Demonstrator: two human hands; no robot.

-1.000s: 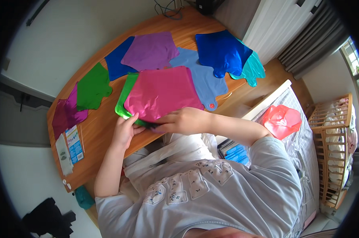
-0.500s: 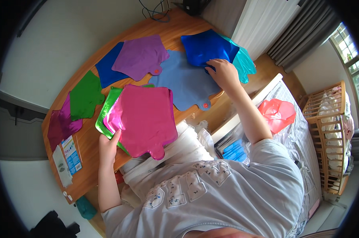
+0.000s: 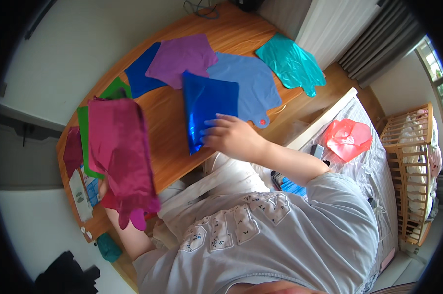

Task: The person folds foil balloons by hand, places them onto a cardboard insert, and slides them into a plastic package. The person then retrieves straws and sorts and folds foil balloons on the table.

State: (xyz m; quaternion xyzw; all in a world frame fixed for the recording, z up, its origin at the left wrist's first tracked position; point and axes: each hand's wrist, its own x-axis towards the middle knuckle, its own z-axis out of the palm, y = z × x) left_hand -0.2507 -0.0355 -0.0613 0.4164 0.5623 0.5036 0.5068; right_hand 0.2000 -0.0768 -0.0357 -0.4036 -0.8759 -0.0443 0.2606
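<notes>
My right hand (image 3: 231, 139) holds a shiny blue flat foil balloon (image 3: 209, 105) over the middle of the table, with its fingers across the lower part. My left hand (image 3: 104, 188) grips a drooping stack of pink foil balloons (image 3: 118, 152), which hides most of its fingers. Under that stack shows a green foil edge (image 3: 83, 142). Uninflated foil balloons lie spread on the table: a pale blue one (image 3: 258, 88) with a red-dotted tab, a purple one (image 3: 179, 56), a dark blue one (image 3: 139, 73) and a teal one (image 3: 290, 61) at the far right.
The wooden table (image 3: 165, 142) curves away from me. A magenta balloon (image 3: 73, 147) and a printed card (image 3: 79, 196) lie at its left end. To the right stand a bed with a crumpled red foil piece (image 3: 348, 139) and a wooden crib (image 3: 407, 166).
The blue balloon has come off the teal one and toward me, to the left, in my right hand. My left hand has moved left and nearer, and its pink stack has tipped and sagged.
</notes>
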